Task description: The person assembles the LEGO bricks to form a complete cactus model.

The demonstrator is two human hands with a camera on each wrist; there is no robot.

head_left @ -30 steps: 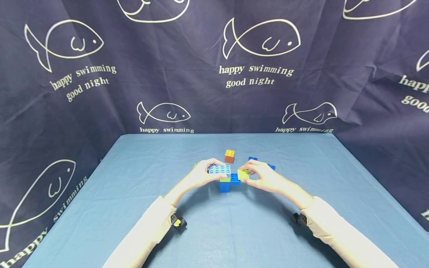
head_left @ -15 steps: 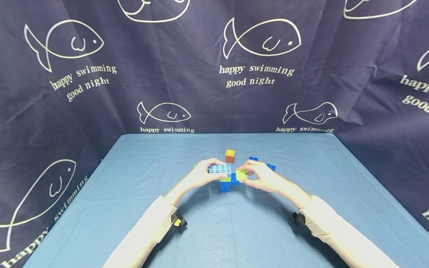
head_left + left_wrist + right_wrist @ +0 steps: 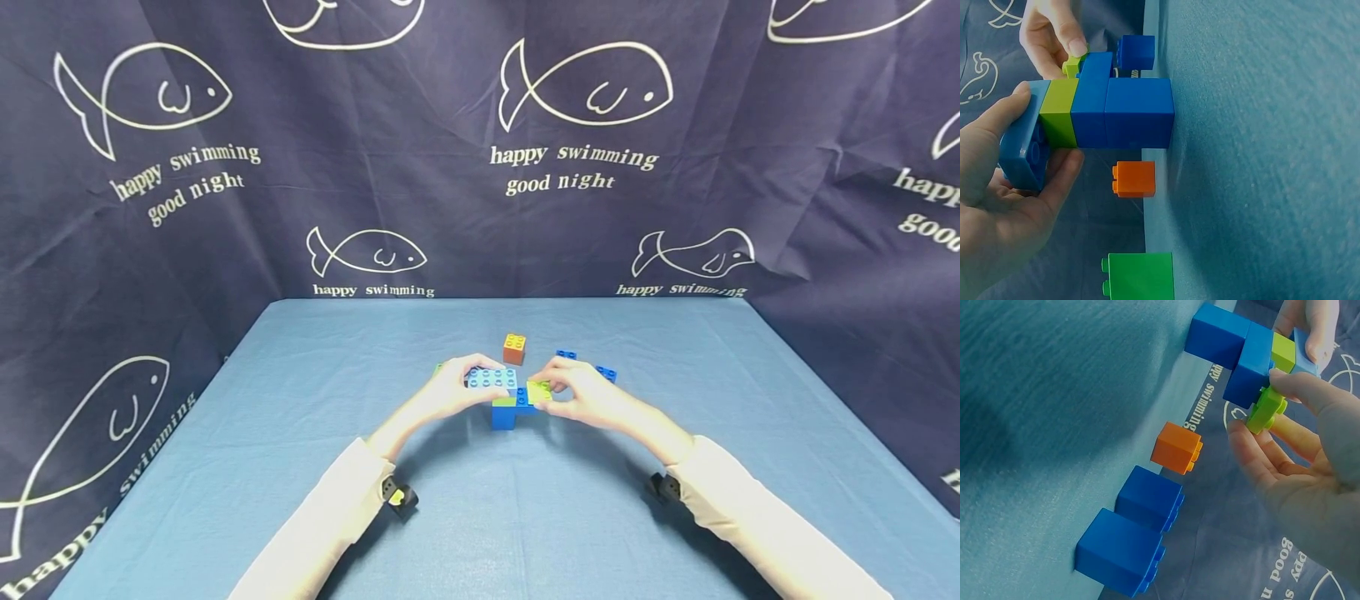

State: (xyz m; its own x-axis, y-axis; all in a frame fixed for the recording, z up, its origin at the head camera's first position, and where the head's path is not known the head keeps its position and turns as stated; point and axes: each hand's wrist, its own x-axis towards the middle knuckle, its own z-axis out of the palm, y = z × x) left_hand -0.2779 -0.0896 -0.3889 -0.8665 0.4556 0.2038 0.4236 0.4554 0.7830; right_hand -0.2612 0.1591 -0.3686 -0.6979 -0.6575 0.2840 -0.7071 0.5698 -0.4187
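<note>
My left hand (image 3: 448, 392) grips a light blue brick (image 3: 492, 379) with two rows of studs, thumb on one side and fingers on the other. It tops a stack with a lime green brick (image 3: 1059, 112) under it, then a dark blue brick (image 3: 1092, 103) jutting to the right and a blue brick (image 3: 1140, 112) at the bottom on the table. Between thumb and fingers, my right hand (image 3: 596, 398) pinches a thin lime green brick (image 3: 1265, 410). That thin brick is right at the jutting end of the dark blue brick, overlapping its studs in the head view.
Behind the stack stands an orange brick (image 3: 513, 350). Two loose blue bricks (image 3: 1149, 499) sit behind the right hand. A green brick (image 3: 1141, 276) stands to the left, mostly hidden by the left hand in the head view. A printed cloth (image 3: 480, 167) hangs behind the table.
My right hand has shifted slightly left with the thin lime green brick, bringing it over the dark blue brick's jutting end. The left hand and the stack have stayed in place.
</note>
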